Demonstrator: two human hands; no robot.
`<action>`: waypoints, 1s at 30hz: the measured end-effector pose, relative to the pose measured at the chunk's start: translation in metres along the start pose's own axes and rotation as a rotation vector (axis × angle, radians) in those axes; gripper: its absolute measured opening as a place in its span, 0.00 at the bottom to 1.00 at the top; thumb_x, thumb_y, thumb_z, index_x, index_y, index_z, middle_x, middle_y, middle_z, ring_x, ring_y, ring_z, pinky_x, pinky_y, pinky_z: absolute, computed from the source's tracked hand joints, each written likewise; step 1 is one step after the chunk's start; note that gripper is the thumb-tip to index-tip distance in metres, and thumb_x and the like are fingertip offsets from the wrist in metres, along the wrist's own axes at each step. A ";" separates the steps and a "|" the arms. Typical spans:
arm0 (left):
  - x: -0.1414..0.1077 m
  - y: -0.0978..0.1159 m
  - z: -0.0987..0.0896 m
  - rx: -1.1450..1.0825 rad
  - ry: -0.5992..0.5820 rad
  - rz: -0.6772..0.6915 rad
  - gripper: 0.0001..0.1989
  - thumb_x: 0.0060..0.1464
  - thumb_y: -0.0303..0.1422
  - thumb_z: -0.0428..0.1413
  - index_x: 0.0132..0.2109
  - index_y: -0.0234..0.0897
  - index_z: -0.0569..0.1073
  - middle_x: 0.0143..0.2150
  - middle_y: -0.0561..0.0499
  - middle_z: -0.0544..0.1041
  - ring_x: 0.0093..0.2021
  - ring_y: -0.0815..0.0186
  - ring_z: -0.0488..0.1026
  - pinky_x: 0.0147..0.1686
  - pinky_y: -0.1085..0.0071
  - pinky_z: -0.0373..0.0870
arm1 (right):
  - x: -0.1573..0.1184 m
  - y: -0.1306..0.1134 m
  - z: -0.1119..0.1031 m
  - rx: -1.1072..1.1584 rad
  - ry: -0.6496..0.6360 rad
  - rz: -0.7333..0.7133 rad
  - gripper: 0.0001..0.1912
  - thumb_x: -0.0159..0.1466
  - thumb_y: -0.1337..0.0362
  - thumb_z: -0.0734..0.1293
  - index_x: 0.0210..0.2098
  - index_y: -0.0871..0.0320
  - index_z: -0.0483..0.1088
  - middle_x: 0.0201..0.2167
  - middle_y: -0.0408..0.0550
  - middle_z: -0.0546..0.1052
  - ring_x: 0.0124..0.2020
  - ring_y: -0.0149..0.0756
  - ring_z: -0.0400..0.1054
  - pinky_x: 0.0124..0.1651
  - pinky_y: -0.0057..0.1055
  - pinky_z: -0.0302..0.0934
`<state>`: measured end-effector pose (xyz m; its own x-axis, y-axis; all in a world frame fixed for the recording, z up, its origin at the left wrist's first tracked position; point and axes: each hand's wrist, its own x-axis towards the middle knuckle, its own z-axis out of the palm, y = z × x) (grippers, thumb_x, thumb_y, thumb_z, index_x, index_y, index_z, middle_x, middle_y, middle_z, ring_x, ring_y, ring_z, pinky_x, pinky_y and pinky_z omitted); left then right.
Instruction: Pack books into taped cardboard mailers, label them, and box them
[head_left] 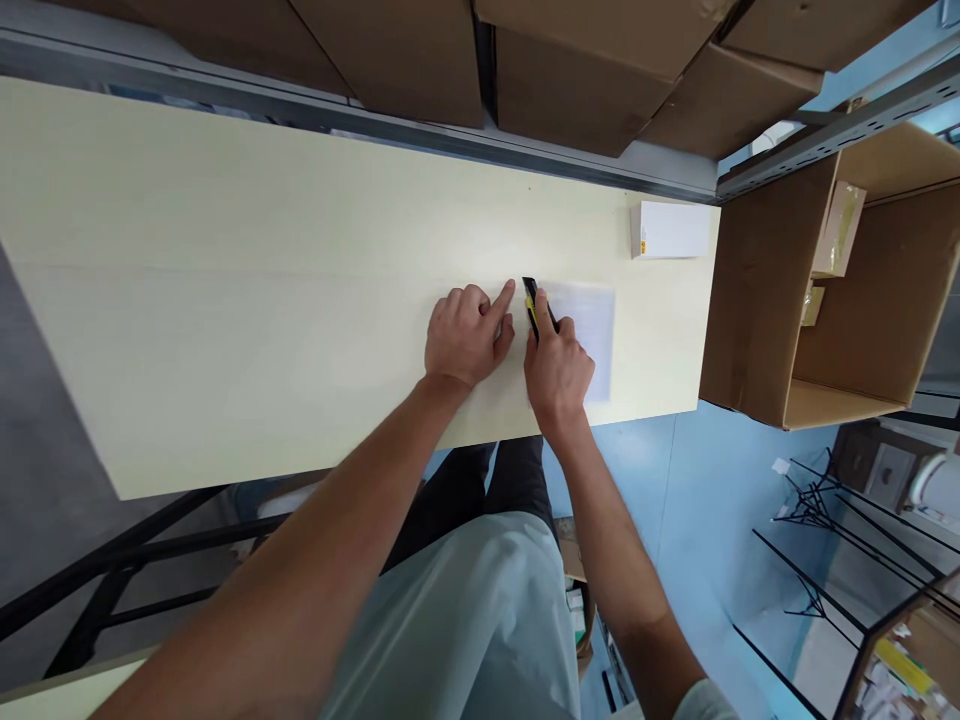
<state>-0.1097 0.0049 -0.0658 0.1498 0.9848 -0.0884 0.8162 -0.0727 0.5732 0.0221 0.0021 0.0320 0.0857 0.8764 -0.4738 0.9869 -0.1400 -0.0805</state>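
In the head view my right hand (559, 370) is closed round a black and yellow utility knife (532, 303), its forefinger lying along the top. The knife's black end points away from me. Under and beside this hand lies a thin, pale, see-through sheet (600, 350), flat on the cream tabletop (300, 330). My left hand (466, 335) rests on the table just left of the knife. Its forefinger reaches toward the knife's tip without touching it, the thumb stands apart, and the other fingers are bent. Nothing shows in that hand.
A small white box (673, 230) sits near the far right corner of the table. Past the right edge stands a large open cardboard box (750, 300). Cardboard cartons (570, 90) fill a metal shelf (375, 128) along the far side. Black metal racks (825, 580) stand at lower right.
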 end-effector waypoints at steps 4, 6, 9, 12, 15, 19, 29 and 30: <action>0.000 0.000 0.001 -0.002 0.010 0.004 0.30 0.71 0.45 0.47 0.74 0.44 0.67 0.47 0.36 0.73 0.50 0.45 0.69 0.53 0.48 0.64 | -0.006 -0.001 -0.001 -0.040 -0.039 -0.002 0.38 0.80 0.65 0.56 0.82 0.42 0.35 0.52 0.56 0.74 0.39 0.37 0.77 0.42 0.33 0.75; 0.000 -0.001 0.001 0.012 0.016 0.005 0.30 0.71 0.45 0.46 0.74 0.44 0.67 0.47 0.37 0.73 0.50 0.45 0.69 0.52 0.49 0.65 | -0.008 0.000 0.000 -0.054 -0.054 -0.001 0.38 0.80 0.65 0.57 0.82 0.41 0.35 0.53 0.56 0.74 0.40 0.38 0.78 0.43 0.34 0.75; 0.000 -0.001 0.002 0.010 0.009 0.000 0.29 0.72 0.44 0.46 0.74 0.44 0.67 0.47 0.36 0.73 0.50 0.45 0.70 0.52 0.49 0.65 | -0.011 0.001 0.001 -0.071 -0.056 -0.006 0.38 0.80 0.66 0.56 0.82 0.41 0.37 0.53 0.57 0.74 0.40 0.37 0.78 0.43 0.35 0.75; 0.000 -0.001 0.001 -0.012 0.008 0.001 0.30 0.71 0.45 0.47 0.74 0.43 0.67 0.47 0.36 0.73 0.50 0.45 0.70 0.52 0.48 0.65 | -0.012 0.002 0.002 -0.083 -0.050 -0.010 0.37 0.79 0.66 0.57 0.82 0.41 0.38 0.53 0.57 0.74 0.40 0.37 0.78 0.43 0.35 0.75; -0.001 0.000 0.001 -0.005 0.024 0.006 0.30 0.71 0.46 0.46 0.74 0.43 0.68 0.46 0.37 0.73 0.49 0.46 0.70 0.52 0.49 0.65 | -0.013 0.002 0.004 -0.102 -0.024 -0.021 0.39 0.79 0.67 0.58 0.82 0.41 0.37 0.52 0.56 0.74 0.39 0.36 0.78 0.43 0.34 0.76; 0.000 0.000 0.000 0.002 0.038 0.012 0.30 0.71 0.47 0.46 0.73 0.43 0.68 0.45 0.38 0.74 0.48 0.46 0.71 0.51 0.50 0.66 | -0.016 0.003 0.005 -0.116 0.019 -0.041 0.42 0.77 0.69 0.58 0.82 0.42 0.33 0.50 0.54 0.76 0.37 0.35 0.77 0.40 0.31 0.76; 0.000 0.000 0.000 0.035 0.032 0.016 0.29 0.72 0.46 0.44 0.73 0.44 0.68 0.46 0.38 0.74 0.48 0.47 0.71 0.51 0.51 0.66 | -0.005 -0.001 -0.007 -0.075 0.052 -0.033 0.43 0.78 0.68 0.59 0.82 0.43 0.31 0.49 0.55 0.76 0.37 0.37 0.76 0.40 0.33 0.76; 0.000 0.000 0.000 0.037 0.028 0.014 0.28 0.72 0.46 0.45 0.73 0.44 0.68 0.46 0.38 0.74 0.49 0.46 0.71 0.51 0.50 0.66 | -0.002 -0.001 -0.009 -0.078 0.048 -0.035 0.42 0.78 0.68 0.59 0.82 0.43 0.32 0.49 0.55 0.76 0.37 0.36 0.76 0.41 0.34 0.76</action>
<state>-0.1094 0.0047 -0.0653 0.1457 0.9877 -0.0573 0.8342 -0.0915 0.5439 0.0221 0.0046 0.0412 0.0557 0.9016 -0.4290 0.9969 -0.0744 -0.0269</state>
